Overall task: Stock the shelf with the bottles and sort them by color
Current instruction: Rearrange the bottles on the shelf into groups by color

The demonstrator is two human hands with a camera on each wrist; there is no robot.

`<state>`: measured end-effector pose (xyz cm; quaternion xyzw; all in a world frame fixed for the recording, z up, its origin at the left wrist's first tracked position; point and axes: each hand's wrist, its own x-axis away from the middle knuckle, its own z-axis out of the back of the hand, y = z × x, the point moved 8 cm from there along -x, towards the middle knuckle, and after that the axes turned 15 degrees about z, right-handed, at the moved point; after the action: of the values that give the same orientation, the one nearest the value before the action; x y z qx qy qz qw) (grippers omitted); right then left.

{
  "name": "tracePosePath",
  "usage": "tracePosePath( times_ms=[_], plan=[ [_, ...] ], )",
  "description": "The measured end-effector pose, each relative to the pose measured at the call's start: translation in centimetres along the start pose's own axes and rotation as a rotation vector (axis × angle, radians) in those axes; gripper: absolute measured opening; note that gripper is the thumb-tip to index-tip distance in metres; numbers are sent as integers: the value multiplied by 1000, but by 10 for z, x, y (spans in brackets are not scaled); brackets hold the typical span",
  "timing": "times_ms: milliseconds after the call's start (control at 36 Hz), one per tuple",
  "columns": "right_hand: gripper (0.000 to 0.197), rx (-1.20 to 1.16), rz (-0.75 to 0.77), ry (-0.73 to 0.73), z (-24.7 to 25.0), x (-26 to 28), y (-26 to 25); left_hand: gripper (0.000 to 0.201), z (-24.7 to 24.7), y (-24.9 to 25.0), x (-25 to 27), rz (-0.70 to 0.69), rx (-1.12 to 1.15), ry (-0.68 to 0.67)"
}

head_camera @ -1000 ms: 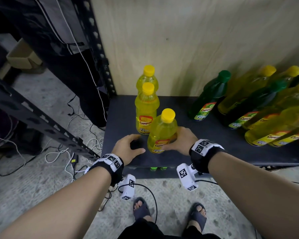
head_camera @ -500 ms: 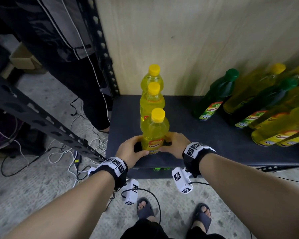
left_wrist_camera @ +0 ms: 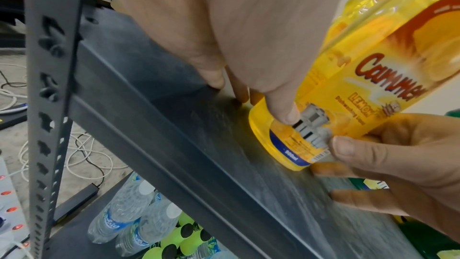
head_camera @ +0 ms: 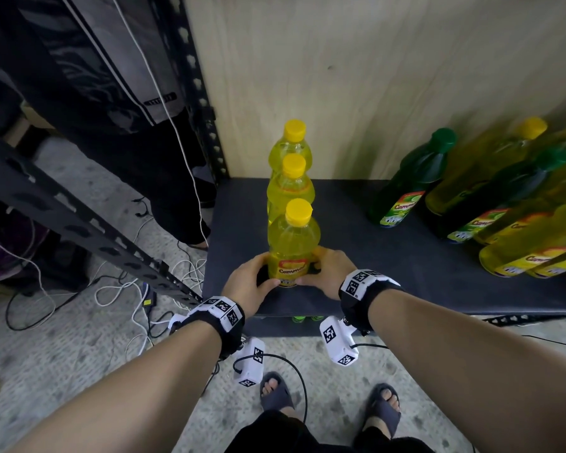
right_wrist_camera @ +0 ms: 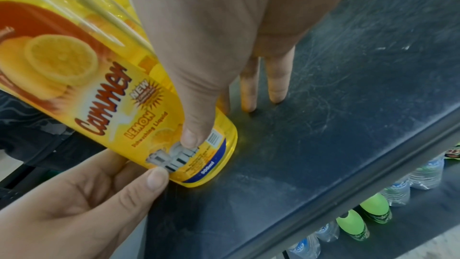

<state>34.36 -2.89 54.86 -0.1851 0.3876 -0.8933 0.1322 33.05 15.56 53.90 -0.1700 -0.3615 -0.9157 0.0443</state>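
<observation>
1. My left hand [head_camera: 249, 282] grips the base of the front yellow plastic dish-liquid bottle [head_camera: 292, 246] from its left side — thumb pressed on the label, fingers curled behind.
2. My right hand [head_camera: 329, 273] grips the same bottle from the other side, thumb on the lower label; in the right wrist view two fingers reach down behind it to the dark grey metal shelf board [head_camera: 373, 243].
3. The bottle stands upright on that board between my two hands, near the front edge.
4. Just beyond my hands, two more yellow-capped yellow bottles [head_camera: 290, 188] stand in a line behind it, running toward the pale wooden back panel [head_camera: 340, 76].
5. Well off to the right of my right hand sits a mixed cluster of dark green bottles [head_camera: 409, 188] and yellow bottles [head_camera: 530, 243].
6. Below my hands, on the lower shelf, clear plastic water bottles [left_wrist_camera: 129, 210] stand with bright green ones beside them.
</observation>
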Motion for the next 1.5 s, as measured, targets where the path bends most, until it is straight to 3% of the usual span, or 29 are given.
tracePosePath(
  times_ms=[444, 694, 806, 944, 1139, 1278, 1417, 1500],
  plan=[
    [59, 46, -25, 29, -3, -3, 6, 49, -3, -3, -1, -33, -18, -16],
    [69, -8, -37, 30, 3, 8, 13, 45, 1, -12, 6, 67, -78, 61],
    [62, -42, -51, 135, 23, 32, 26, 30, 4, -21, 19, 125, -105, 129],
    [48, -66, -117, 265, 51, 66, 53, 24, -15, -3, 36, 39, -162, 110],
    [39, -80, -192, 368, 101, 108, 85, 44, -60, 41, 43, 9, -239, 3],
    [27, 14, -347, 595, 160, 164, 126, 49, -90, 69, 36, 0, -296, -52],
    [29, 20, -504, 795, 208, 221, 168, 54, -113, 94, 22, -15, -366, -56],
    [42, -36, -573, 922, 233, 247, 190, 59, -124, 104, 15, 2, -454, -46]
  ],
)
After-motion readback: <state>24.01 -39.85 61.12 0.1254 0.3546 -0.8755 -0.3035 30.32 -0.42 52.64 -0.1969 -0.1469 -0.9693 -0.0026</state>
